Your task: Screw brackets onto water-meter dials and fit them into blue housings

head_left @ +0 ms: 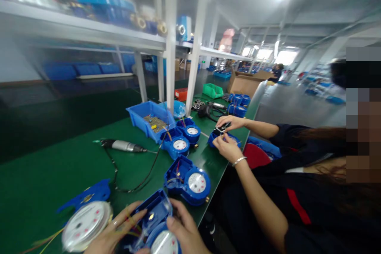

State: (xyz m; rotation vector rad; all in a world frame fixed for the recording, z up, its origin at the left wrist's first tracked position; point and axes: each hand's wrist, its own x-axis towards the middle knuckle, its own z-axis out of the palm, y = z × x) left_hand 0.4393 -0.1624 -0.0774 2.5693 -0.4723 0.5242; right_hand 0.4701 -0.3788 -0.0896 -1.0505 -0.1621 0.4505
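At the bottom of the head view, a blue water meter housing point(159, 202) lies between my two hands. It has an open square compartment and a round white dial. My left hand point(116, 232) grips its left side, fingers over the compartment edge and near thin wires. Around the right side curls my right hand point(187, 226), thumb by the dial. A loose white meter dial unit point(86, 224) with coloured wires sits left of my left hand. Behind it lies a flat blue plastic part point(93, 195). Just beyond my hands stands another blue water meter point(196, 184).
Two more meters point(180, 145) stand by a blue bin point(150, 121) of small metal parts. A power screwdriver point(125, 145) and its cable lie on the green table. At right, a co-worker's hands point(229, 147) work on another meter. White shelf posts point(171, 47) rise behind.
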